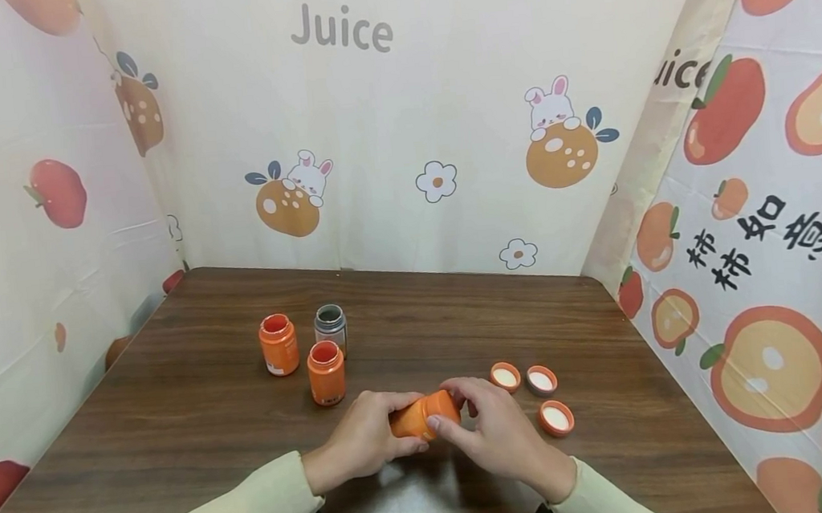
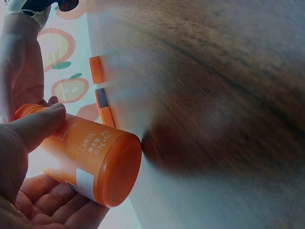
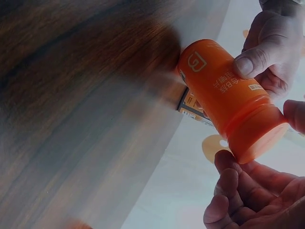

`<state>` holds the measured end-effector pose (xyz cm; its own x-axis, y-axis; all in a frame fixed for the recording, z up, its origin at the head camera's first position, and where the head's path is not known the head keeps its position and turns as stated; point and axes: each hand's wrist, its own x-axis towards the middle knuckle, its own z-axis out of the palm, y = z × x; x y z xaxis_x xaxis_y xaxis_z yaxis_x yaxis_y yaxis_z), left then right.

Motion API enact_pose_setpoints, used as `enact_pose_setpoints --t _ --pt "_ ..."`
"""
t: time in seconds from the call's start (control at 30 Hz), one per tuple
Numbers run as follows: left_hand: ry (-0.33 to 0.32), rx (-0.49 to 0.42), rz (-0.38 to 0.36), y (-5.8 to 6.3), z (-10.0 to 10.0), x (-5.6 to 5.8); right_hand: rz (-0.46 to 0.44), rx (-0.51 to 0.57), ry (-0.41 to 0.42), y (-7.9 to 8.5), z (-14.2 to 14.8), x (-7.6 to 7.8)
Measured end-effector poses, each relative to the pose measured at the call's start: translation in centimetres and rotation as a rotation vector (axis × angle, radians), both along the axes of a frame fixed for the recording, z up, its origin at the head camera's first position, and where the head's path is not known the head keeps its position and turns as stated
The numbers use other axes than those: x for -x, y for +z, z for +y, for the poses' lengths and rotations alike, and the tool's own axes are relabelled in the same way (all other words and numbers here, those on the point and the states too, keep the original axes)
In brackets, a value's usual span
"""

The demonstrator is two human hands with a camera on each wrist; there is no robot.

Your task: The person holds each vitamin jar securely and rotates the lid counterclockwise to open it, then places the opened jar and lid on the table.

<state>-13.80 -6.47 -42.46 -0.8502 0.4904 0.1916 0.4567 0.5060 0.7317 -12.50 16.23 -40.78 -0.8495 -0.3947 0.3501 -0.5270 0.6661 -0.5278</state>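
Note:
A capped orange plastic bottle (image 1: 411, 421) lies tilted between the two hands, just above the table. My left hand (image 1: 362, 437) grips its body, thumb on one side and fingers on the other. At the other end my right hand (image 1: 499, 435) pinches the orange cap (image 3: 259, 133) between thumb and fingertips. White print and a pale label show on the bottle (image 2: 90, 152) in the left wrist view, its base turned to that camera. Left of the hands stand an open orange bottle (image 1: 327, 380), a second open orange bottle (image 1: 280, 349) and an open grey bottle (image 1: 339, 332).
Three loose caps lie right of the hands with their pale insides up: one orange cap (image 1: 505, 376), one orange-and-grey cap (image 1: 541, 380) and another orange cap (image 1: 557, 418). The dark wooden table (image 1: 415, 312) ends at a fruit-patterned curtain (image 1: 380, 235).

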Motion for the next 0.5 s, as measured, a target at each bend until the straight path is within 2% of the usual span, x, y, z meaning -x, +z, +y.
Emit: enact_pose_setpoints --t 0.3,0.5 --pt "-0.006 0.000 0.009 0.03 0.00 -0.03 0.031 0.004 0.039 0.09 0.17 -0.02" --pt "-0.012 -0.002 0.003 0.05 -0.04 0.01 0.095 0.023 0.081 -0.06 0.31 0.02"
